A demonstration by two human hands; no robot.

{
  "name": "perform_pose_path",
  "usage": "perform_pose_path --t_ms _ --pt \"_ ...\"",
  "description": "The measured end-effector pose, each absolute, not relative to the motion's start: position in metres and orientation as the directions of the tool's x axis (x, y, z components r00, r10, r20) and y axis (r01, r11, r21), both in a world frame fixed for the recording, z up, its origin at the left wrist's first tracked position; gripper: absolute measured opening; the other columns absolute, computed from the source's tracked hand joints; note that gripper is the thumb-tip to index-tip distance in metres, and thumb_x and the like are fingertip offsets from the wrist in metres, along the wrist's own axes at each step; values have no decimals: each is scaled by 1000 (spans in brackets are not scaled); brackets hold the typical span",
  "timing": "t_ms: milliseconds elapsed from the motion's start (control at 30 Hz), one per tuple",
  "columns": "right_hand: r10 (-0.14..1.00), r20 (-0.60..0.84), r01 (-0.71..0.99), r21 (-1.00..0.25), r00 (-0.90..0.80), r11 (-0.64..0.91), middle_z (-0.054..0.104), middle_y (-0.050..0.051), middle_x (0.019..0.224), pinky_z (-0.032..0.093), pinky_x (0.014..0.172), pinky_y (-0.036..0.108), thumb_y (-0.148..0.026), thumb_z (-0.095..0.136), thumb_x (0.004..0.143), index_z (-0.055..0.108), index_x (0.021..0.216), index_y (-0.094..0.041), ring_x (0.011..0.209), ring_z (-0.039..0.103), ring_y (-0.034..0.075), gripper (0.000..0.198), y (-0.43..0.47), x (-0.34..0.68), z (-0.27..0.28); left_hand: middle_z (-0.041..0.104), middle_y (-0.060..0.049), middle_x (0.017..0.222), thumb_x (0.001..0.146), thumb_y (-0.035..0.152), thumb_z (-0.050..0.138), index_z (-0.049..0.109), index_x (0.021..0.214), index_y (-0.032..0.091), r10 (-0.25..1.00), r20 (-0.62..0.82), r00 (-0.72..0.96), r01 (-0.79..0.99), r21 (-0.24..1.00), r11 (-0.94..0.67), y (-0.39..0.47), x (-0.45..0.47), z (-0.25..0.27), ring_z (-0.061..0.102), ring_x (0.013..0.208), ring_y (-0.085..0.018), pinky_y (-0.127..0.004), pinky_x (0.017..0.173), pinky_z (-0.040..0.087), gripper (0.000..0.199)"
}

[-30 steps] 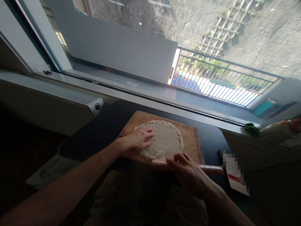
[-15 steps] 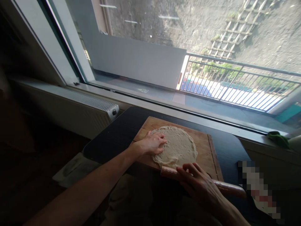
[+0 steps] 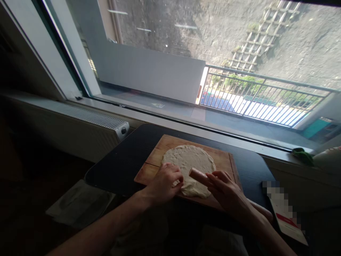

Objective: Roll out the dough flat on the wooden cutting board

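A thin round sheet of dough (image 3: 190, 161) lies on the wooden board (image 3: 153, 153), its near edge wrinkled and a little folded. My left hand (image 3: 169, 179) is at the near left rim of the dough, fingers curled and closed on that edge; the fingertips are partly hidden. In my right hand (image 3: 225, 185) is a wooden rolling pin (image 3: 198, 175), gripped with the fingers wrapped round it. The pin's far end hovers over or rests on the dough's near right part; which of the two I cannot tell. Its other end sticks out past my wrist.
The board sits on a dark table (image 3: 114, 156) with rounded corners, pushed against a window sill. A white radiator (image 3: 106, 124) stands to the left. At the right are a partly blurred packet (image 3: 289, 217) and a green cloth-like thing (image 3: 302, 155) on the sill.
My left hand has moved from lying spread on the dough to its near left edge, fingers now curled. My right hand has swung the rolling pin's far end up over the dough.
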State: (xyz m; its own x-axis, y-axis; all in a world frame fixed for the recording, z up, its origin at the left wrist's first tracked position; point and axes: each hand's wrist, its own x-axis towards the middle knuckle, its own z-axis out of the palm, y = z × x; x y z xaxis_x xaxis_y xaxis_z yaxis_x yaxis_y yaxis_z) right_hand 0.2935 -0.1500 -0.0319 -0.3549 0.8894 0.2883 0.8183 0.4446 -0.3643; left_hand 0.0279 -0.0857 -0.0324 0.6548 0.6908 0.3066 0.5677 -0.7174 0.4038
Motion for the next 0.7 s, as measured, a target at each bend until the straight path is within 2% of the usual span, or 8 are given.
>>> perform_pose_path --t_ms 100,300,500,700 --pt "868 187 810 -312 -459 496 55 6 111 48 83 37 -24 50 90 49 126 -28 99 51 22 37 -147 296 -34 62 -2 83 82 23 58 63 78 19 714 284 639 568 452 -688 -97 27 -40 55 87 -18 -37 93 35 8" --pt "856 156 792 -328 -492 515 55 5 112 48 83 36 -25 47 92 48 127 -29 99 50 20 34 -150 280 -22 64 -2 93 84 21 55 65 85 21 770 333 545 633 439 -638 -69 1 -35 55 94 -18 -36 92 35 10" --pt "843 84 784 -328 -531 527 56 4 109 46 85 38 -27 46 94 49 125 -31 96 50 20 32 -149 265 -15 62 0 93 78 28 62 66 83 23 769 230 596 661 403 -633 -46 -17 -32 55 96 -19 -34 91 36 8" --pt "816 32 764 -332 -577 553 57 4 107 45 84 38 -25 46 94 51 122 -29 94 49 20 29 -143 262 -8 62 1 92 78 31 61 66 84 23 769 214 602 661 407 -630 -46 -16 -34 54 94 -19 -35 92 35 10"
